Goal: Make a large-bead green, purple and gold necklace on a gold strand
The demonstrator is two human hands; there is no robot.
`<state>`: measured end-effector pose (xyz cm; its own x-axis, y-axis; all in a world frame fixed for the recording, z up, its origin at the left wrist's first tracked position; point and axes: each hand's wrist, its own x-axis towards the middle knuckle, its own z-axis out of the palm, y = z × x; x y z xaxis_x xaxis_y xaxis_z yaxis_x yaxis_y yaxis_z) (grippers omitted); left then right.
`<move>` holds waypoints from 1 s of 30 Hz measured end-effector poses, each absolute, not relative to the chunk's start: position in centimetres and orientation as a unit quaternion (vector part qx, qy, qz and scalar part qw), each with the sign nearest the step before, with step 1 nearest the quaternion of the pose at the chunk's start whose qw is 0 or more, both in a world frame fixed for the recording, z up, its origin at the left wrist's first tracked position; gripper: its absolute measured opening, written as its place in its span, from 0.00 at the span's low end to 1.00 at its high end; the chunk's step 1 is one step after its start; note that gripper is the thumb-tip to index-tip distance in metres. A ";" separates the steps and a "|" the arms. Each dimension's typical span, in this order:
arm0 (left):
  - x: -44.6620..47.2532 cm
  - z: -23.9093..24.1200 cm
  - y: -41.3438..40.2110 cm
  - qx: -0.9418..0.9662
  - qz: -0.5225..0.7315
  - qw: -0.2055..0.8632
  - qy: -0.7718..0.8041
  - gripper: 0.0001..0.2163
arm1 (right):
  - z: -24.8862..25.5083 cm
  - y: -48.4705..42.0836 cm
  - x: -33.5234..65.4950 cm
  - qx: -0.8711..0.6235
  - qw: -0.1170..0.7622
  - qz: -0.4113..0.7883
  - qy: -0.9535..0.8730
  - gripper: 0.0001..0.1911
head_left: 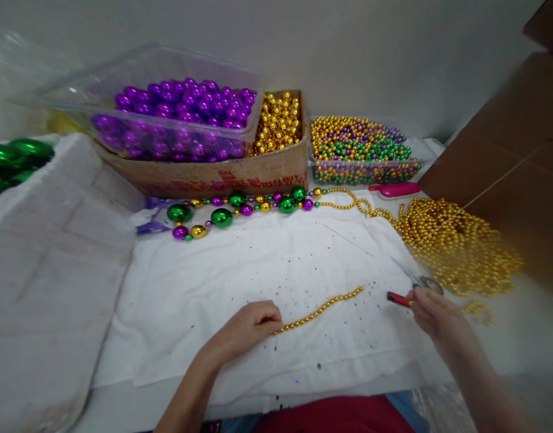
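Necklace: the many-coloured string point(221, 217) lies at the far side of the white cloth point(177, 288), its long axis running left to right, clear of my work.
Left grip: my left hand point(248, 325) rests on the cloth, fingers pinched together on the near-left end of the gold strand point(320, 311).
Strand: it lies on the cloth between my hands, well nearer than the necklace.
Long axis: more sideways than away from me, from near left to far right, in a slight wave.
Free tip: it points right and a little far, stopping short of the red tool point(398, 299).
Good handling: I judge a firm, low pinch right at the end serves best, without tugging, so the beads lie flat and the tip doesn't swing.
Right grip: my right hand point(439, 313) is at the red tool's right end; blur means I can't tell whether my fingers have closed on it.
Scissors: the loops point(432, 284) sit just beyond those fingers, so I'd mind snagging them.
Gold pile: the heap point(452, 246) lies farther right.
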<state>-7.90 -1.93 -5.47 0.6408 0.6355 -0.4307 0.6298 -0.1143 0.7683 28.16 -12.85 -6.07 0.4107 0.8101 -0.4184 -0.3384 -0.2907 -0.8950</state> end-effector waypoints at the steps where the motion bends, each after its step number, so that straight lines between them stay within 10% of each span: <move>1: -8.1 -5.3 -2.0 0.771 0.009 0.479 0.419 0.08 | -6.1 -13.0 27.9 -0.657 0.531 0.494 -0.206 0.16; 7: -4.9 -3.6 -3.1 0.796 0.133 0.249 0.536 0.10 | -4.1 -13.7 25.7 -0.695 0.421 0.508 -0.285 0.22; 21: 4.7 -6.8 -6.7 0.676 0.163 0.565 0.443 0.04 | -0.1 -15.8 23.9 -0.636 0.488 0.538 -0.262 0.20; 30: 3.8 -5.6 -4.9 0.392 0.312 0.751 0.431 0.16 | -2.6 -16.7 26.0 -0.637 0.129 0.369 -0.665 0.13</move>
<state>3.79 -4.93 -5.62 0.4340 0.8062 -0.4021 -0.1312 0.4982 0.8571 26.03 -16.74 -2.57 -0.1555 0.9419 -0.2979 0.7516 -0.0829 -0.6544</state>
